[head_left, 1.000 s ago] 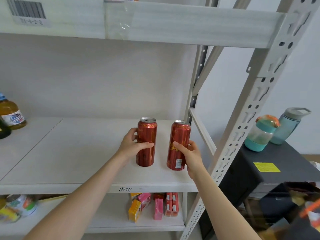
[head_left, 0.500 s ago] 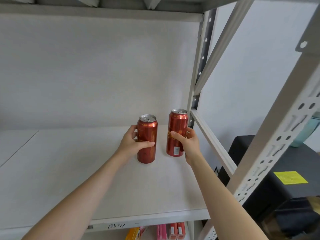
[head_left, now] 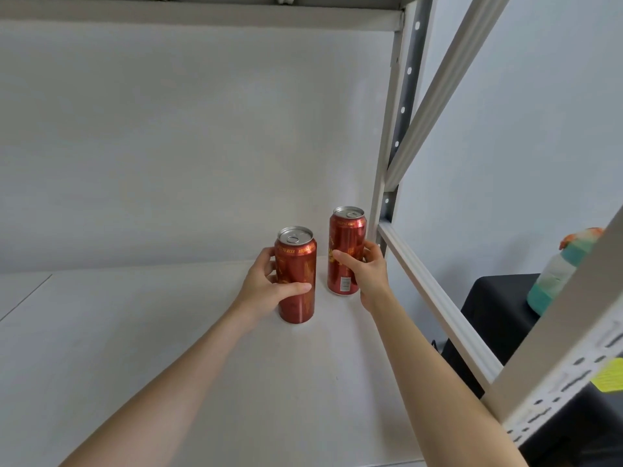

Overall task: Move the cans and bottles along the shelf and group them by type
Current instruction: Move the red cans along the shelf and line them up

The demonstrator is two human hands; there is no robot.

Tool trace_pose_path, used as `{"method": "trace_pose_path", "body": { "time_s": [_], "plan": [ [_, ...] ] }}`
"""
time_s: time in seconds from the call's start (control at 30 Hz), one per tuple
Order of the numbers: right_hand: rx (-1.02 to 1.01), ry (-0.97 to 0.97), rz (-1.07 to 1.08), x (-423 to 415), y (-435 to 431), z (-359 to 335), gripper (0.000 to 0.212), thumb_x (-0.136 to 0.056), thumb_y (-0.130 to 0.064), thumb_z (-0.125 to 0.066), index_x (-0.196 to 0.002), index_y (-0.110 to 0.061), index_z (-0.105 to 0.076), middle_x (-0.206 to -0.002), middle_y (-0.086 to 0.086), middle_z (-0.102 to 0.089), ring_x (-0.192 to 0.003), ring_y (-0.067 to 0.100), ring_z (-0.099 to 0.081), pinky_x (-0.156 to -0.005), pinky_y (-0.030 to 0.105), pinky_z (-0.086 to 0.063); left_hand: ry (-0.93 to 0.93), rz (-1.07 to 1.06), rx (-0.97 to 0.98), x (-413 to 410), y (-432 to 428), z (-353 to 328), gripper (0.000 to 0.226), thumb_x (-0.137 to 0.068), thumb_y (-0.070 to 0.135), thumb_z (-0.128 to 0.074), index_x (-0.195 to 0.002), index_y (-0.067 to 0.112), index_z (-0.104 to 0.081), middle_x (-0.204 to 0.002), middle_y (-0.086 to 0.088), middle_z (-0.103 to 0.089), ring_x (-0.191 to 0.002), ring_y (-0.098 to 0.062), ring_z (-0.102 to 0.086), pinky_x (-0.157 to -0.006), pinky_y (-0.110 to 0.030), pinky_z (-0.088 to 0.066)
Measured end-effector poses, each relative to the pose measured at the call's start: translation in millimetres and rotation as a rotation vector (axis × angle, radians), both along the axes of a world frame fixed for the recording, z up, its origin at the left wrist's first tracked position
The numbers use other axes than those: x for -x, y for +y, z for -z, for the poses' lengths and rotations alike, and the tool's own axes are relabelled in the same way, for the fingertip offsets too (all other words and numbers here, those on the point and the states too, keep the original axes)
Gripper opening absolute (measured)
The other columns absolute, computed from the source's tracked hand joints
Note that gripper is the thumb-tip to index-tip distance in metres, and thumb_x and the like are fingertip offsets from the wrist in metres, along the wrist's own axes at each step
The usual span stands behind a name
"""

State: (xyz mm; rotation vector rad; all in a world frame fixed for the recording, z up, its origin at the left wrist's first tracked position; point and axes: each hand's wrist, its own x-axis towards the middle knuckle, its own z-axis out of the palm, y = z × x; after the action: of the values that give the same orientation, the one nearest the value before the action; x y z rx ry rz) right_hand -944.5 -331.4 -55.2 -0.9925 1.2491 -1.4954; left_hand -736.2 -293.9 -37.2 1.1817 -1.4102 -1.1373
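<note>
Two tall red beer cans stand upright on the white shelf board, near its back right corner. My left hand grips the nearer can around its middle, thumb across the front. My right hand holds the farther can, which stands close to the back wall and the grey upright post. The two cans are a small gap apart. No bottles are in view.
A grey upright post and a diagonal brace bound the shelf on the right, with a side rail running toward me. Beyond it a black table carries a teal and white drinking bottle.
Both hands have carried the cans deeper onto the shelf toward the back right corner, and the right can now stands farther back than the left. The view has moved in closer.
</note>
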Motion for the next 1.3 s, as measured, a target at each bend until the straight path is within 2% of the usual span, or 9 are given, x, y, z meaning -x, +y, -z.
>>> {"method": "trace_pose_path", "body": {
  "time_s": [0.23, 0.4, 0.57, 0.67, 0.73, 0.9, 0.97, 1.2, 1.3],
  "plan": [
    [0.020, 0.015, -0.040, 0, -12, 5, 0.072, -0.071, -0.020, -0.087, -0.131, -0.023, -0.046, -0.122, 0.004, -0.063, -0.111, 0.023, -0.062, -0.101, 0.050, -0.048, 0.009, 0.029, 0.027, -2, -1, 4, 0.073, -0.051, 0.020, -0.090, -0.115, 0.029, -0.056, -0.108, 0.005, -0.073, -0.101, -0.016, -0.069, -0.091, -0.036, -0.054],
    [0.032, 0.036, -0.063, 2, -11, 8, 0.070, -0.073, -0.024, -0.085, -0.131, -0.026, -0.047, -0.123, 0.002, -0.063, -0.112, 0.022, -0.061, -0.103, 0.052, -0.046, 0.012, 0.037, 0.033, -3, 0, 6, 0.076, -0.047, 0.030, -0.090, -0.115, 0.033, -0.056, -0.110, 0.005, -0.072, -0.104, -0.016, -0.068, -0.091, -0.036, -0.053],
    [0.025, 0.070, -0.062, 3, -2, 8, 0.077, -0.074, -0.027, -0.084, -0.140, -0.022, -0.045, -0.132, 0.003, -0.059, -0.122, 0.024, -0.056, -0.104, 0.047, -0.045, 0.012, 0.034, 0.023, -4, 1, 6, 0.077, -0.045, 0.032, -0.091, -0.115, 0.031, -0.057, -0.110, 0.003, -0.072, -0.104, -0.016, -0.068, -0.091, -0.034, -0.053],
    [-0.005, 0.057, 0.006, 6, 13, 10, 0.086, -0.073, -0.032, -0.085, -0.145, -0.024, -0.039, -0.145, 0.001, -0.047, -0.131, 0.021, -0.046, -0.102, 0.037, -0.041, 0.034, 0.045, 0.001, -10, 3, 3, 0.067, -0.049, 0.035, -0.091, -0.110, 0.034, -0.063, -0.106, 0.002, -0.073, -0.101, -0.017, -0.070, -0.085, -0.035, -0.057],
    [-0.013, 0.066, 0.069, 8, 29, 12, 0.085, -0.070, -0.038, -0.086, -0.141, -0.027, -0.041, -0.141, -0.003, -0.048, -0.127, 0.017, -0.047, -0.095, 0.031, -0.041, 0.063, 0.039, -0.025, -13, 5, 0, 0.060, -0.049, 0.039, -0.090, -0.104, 0.036, -0.067, -0.102, 0.003, -0.073, -0.097, -0.017, -0.071, -0.077, -0.030, -0.058],
    [0.006, 0.160, 0.047, 4, 71, 21, 0.065, -0.066, -0.041, -0.088, -0.120, -0.031, -0.054, -0.119, -0.010, -0.060, -0.107, 0.005, -0.059, -0.078, 0.020, -0.046, 0.066, 0.014, -0.073, -14, 6, -4, 0.068, -0.046, 0.045, -0.089, -0.109, 0.032, -0.065, -0.108, -0.004, -0.071, -0.094, -0.017, -0.072, -0.083, -0.036, -0.059],
    [0.005, 0.193, -0.014, -1, 81, 24, 0.059, -0.066, -0.037, -0.089, -0.115, -0.031, -0.057, -0.116, -0.010, -0.064, -0.106, 0.006, -0.062, -0.079, 0.021, -0.049, 0.061, 0.011, -0.073, -12, 9, -5, 0.067, -0.046, 0.045, -0.090, -0.108, 0.033, -0.065, -0.108, -0.004, -0.071, -0.096, -0.018, -0.072, -0.081, -0.036, -0.060],
    [0.025, 0.258, -0.188, -23, 102, 24, 0.072, -0.067, -0.023, -0.090, -0.130, -0.019, -0.055, -0.118, 0.000, -0.065, -0.110, 0.012, -0.061, -0.092, 0.031, -0.053, 0.039, 0.042, -0.077, 0, 29, -7, 0.051, -0.049, 0.044, -0.091, -0.095, 0.039, -0.068, -0.104, -0.003, -0.072, -0.089, -0.016, -0.074, -0.067, -0.026, -0.058],
    [0.048, 0.258, -0.219, -23, 113, 23, 0.063, -0.069, -0.018, -0.089, -0.123, -0.027, -0.057, -0.114, -0.005, -0.068, -0.107, 0.009, -0.063, -0.087, 0.025, -0.053, 0.039, 0.066, -0.081, 6, 38, -7, 0.053, -0.051, 0.043, -0.090, -0.098, 0.038, -0.067, -0.106, -0.002, -0.073, -0.090, -0.016, -0.074, -0.066, -0.026, -0.058]
  ]
}}
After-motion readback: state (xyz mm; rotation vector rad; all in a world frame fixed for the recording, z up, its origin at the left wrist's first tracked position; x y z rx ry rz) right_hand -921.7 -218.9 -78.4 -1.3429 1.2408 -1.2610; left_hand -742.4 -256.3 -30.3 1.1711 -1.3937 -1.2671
